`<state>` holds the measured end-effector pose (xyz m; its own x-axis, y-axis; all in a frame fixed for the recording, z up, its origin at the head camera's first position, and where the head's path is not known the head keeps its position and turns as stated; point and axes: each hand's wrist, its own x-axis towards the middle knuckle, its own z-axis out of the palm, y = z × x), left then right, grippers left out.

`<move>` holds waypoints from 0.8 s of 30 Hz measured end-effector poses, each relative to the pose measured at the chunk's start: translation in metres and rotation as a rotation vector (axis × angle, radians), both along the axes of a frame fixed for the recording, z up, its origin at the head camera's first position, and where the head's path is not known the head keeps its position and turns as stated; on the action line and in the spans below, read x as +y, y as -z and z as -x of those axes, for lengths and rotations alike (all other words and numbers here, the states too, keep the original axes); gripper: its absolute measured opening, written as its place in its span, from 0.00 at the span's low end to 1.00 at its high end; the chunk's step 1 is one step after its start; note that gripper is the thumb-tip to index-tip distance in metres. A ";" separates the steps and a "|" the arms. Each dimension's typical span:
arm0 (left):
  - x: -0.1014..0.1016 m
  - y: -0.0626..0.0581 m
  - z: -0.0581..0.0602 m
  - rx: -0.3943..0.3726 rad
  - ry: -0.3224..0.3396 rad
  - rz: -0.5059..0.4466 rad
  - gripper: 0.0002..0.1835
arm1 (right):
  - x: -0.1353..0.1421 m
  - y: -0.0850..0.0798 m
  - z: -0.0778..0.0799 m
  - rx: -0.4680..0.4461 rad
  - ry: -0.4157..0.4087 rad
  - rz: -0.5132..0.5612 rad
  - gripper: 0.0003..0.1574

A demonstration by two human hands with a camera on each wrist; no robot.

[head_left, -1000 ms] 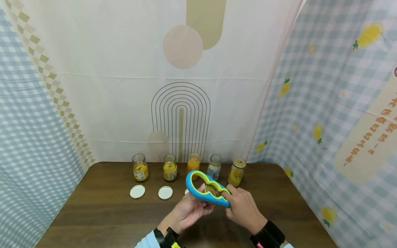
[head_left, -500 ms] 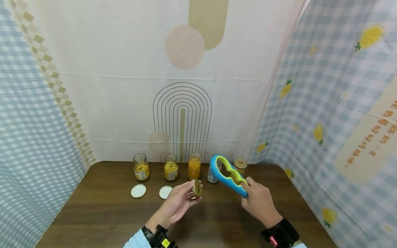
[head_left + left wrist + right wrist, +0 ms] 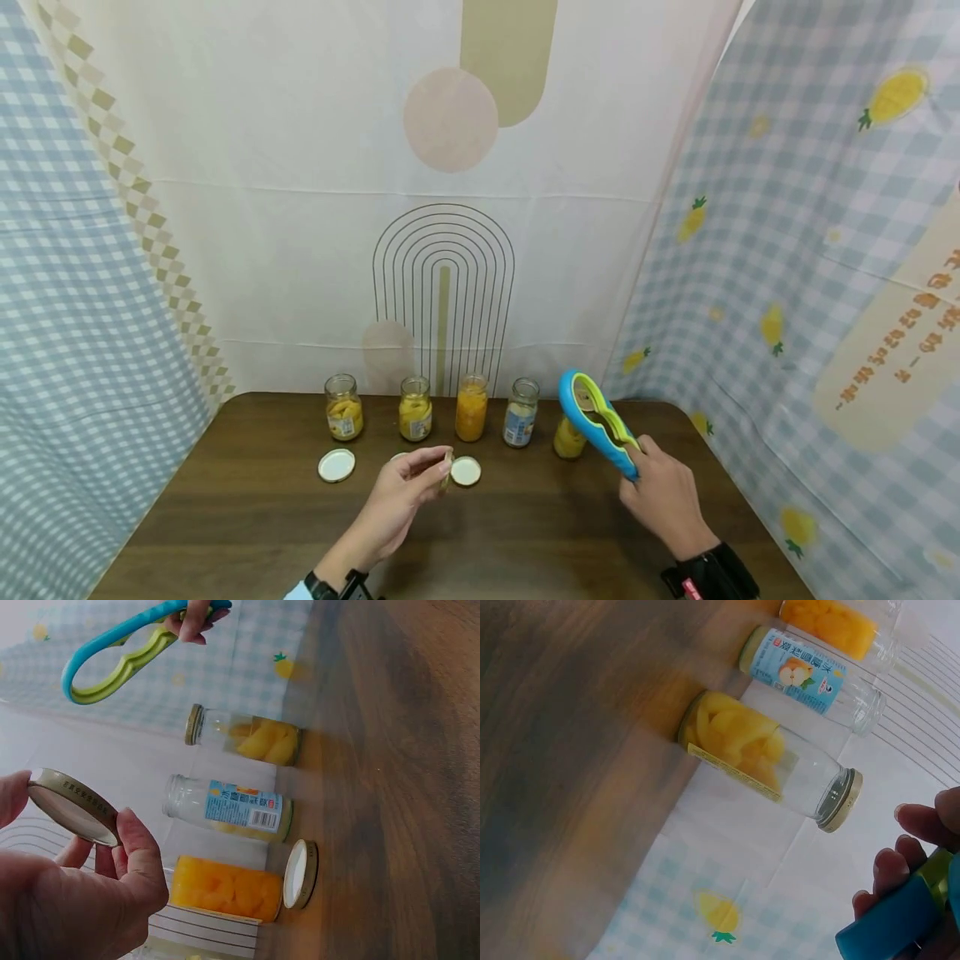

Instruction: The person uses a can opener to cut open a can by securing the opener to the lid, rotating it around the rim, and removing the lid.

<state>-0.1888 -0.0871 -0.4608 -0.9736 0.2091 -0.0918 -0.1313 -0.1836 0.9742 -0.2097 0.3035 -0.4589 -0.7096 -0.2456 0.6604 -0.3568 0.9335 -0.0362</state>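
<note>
My left hand [image 3: 393,500] pinches a gold jar lid [image 3: 75,806] by its rim, above the table. In the head view that lid is edge-on at the fingertips. My right hand [image 3: 666,496] grips one end of a blue and green jar opener [image 3: 606,442] with wavy inner edges, raised at the right. Beyond the opener stands a jar of yellow fruit with its gold lid on [image 3: 735,742]; the opener partly covers it in the head view. To its left is a lidless jar with a blue label [image 3: 520,417].
Three more lidless jars stand along the back: orange fruit [image 3: 471,410], yellow fruit [image 3: 415,412] and yellow fruit [image 3: 343,412]. Lids lie on the wooden table [image 3: 300,533] before them: one left [image 3: 336,465], one right [image 3: 466,472], one mostly behind my left hand. Cloth hangs behind.
My hands have moved apart. The left one has drawn the gold lid away from the opener and moved left; the right one has carried the opener right, in front of the lidded jar.
</note>
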 end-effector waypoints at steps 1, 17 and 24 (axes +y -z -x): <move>0.000 0.000 -0.001 0.000 -0.006 0.010 0.28 | 0.000 0.000 -0.001 -0.003 0.002 0.003 0.18; 0.014 0.012 0.001 0.077 -0.050 0.136 0.26 | -0.004 0.005 0.002 -0.008 0.009 0.007 0.16; 0.031 0.022 0.007 0.277 0.113 0.430 0.25 | -0.005 0.003 0.003 0.024 -0.005 0.014 0.18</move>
<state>-0.1959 -0.0564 -0.4828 -0.9471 0.3145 0.0646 0.1456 0.2414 0.9594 -0.2130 0.2985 -0.4620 -0.6925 -0.2398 0.6804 -0.3623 0.9312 -0.0407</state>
